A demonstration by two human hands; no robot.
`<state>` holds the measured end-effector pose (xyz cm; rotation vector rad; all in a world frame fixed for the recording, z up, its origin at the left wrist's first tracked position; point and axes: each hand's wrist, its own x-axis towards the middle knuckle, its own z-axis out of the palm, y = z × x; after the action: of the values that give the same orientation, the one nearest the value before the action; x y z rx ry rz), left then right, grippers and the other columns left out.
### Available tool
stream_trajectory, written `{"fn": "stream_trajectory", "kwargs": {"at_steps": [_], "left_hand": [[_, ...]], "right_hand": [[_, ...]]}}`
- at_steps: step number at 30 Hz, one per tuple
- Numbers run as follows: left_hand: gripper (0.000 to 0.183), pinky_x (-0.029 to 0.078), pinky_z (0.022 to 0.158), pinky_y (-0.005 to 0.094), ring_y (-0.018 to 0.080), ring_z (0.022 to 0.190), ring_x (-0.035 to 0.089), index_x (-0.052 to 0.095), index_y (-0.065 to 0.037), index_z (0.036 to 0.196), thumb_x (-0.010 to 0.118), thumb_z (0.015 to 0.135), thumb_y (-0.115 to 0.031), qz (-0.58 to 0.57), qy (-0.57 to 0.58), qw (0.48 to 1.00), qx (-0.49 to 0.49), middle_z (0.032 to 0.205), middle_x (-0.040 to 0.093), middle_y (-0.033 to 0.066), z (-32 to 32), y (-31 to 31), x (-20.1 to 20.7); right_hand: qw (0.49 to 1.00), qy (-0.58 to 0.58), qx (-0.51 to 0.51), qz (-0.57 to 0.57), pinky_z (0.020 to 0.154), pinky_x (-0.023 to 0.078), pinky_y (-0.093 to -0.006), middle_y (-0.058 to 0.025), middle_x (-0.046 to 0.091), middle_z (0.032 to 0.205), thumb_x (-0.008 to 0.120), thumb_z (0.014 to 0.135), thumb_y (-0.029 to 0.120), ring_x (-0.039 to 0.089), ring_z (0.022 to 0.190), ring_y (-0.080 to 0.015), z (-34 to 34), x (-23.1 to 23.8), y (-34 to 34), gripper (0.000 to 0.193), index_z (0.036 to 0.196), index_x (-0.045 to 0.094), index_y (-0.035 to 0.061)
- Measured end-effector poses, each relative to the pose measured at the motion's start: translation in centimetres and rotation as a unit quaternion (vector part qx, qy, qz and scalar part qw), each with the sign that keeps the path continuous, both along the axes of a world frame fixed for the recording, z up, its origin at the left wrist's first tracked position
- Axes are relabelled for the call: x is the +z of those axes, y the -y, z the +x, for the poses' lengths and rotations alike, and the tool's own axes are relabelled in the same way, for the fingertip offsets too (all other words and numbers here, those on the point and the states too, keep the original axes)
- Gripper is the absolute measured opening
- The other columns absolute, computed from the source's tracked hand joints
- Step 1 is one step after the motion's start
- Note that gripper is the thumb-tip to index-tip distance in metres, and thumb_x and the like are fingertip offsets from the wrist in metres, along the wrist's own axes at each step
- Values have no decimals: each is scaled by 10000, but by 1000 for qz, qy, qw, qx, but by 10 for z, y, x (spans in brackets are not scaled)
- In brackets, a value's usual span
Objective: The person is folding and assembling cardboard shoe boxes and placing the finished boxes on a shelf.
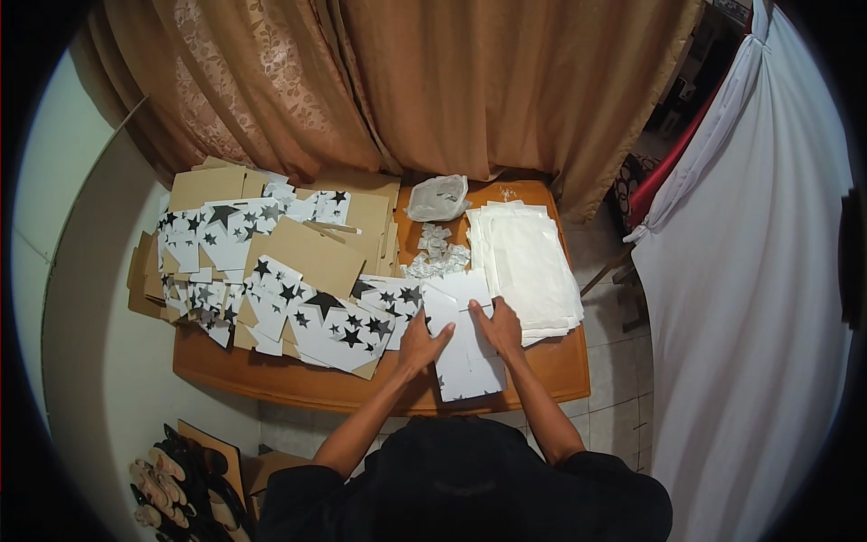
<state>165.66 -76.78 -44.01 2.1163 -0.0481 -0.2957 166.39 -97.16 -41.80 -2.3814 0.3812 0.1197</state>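
At the front edge of the table, my two hands hold a white folded cardboard piece (470,348) between them. A few dark star marks show along its near edge, and fold lines cross its upper part. My left hand (423,343) grips its left edge, the thumb lying on top. On the right edge is my right hand (501,327), its thumb also over the surface and the fingers partly hidden. Left of my hands, flat star-printed cardboard pieces (316,325) overlap in a spread pile. A stack of off-white paper sheets (528,266) lies beside my right hand.
Small white packets (438,260) are heaped beyond the cardboard, near a translucent plastic bag (437,199). Brown cardboard (208,187) lies in the pile on the wooden table (271,375). Curtains (433,90) hang behind; a white cloth (731,298) hangs right. Shoes (167,483) stand lower left.
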Motion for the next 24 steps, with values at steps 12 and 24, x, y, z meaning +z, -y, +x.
{"fn": "stream_trajectory", "kwargs": {"at_steps": [12, 24], "left_hand": [[863, 468, 1050, 456, 382, 1262, 554, 371, 23, 1496, 740, 900, -480, -171, 253, 952, 4, 1340, 509, 275, -19, -14, 101], [915, 407, 1102, 466, 329, 1347, 494, 318, -76, 1582, 787, 876, -421, -150, 136, 979, 8, 1431, 500, 230, -27, -60, -20]], "right_hand": [[819, 166, -47, 547, 1014, 458, -399, -78, 586, 1333, 359, 1033, 659, 573, 1182, -192, 1, 43, 18, 726, 1464, 457, 84], [933, 79, 153, 316, 1001, 555, -470, -208, 402, 1385, 807, 871, 377, 502, 1310, -407, -61, 10, 4, 831, 1517, 377, 79]]}}
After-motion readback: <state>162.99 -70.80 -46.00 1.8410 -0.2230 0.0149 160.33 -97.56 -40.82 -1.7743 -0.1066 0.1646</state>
